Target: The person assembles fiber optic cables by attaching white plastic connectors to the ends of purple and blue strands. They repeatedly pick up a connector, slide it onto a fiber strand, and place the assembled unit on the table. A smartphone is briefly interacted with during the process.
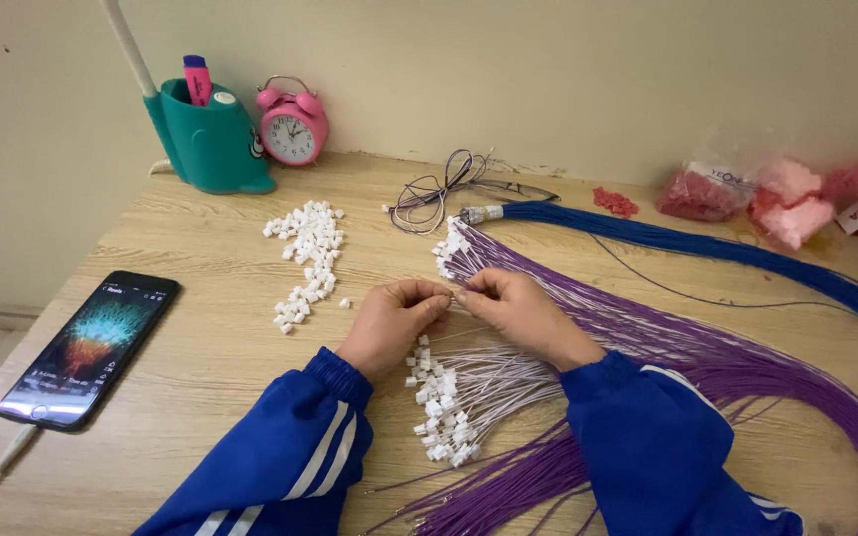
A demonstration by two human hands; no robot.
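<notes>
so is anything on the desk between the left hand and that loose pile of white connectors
Nothing visible does. Bare desk lies between the left hand and the loose white connectors. The finished wire bunch sits nearer the person, off that path.

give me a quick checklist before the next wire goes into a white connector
1. Both hands on the work: left hand and right hand meet fingertip to fingertip over the table: ok.
2. Wire seated in the connector: hidden by the fingers: cannot tell.
3. Loose white connectors in reach, left of the hands: ok.
4. Purple wire bundle fanned out under the right hand, free ends near the fingers: ok.
5. Finished white-tipped wires lie apart from the loose pile: ok.
6. Phone away from the wires: ok.
</notes>
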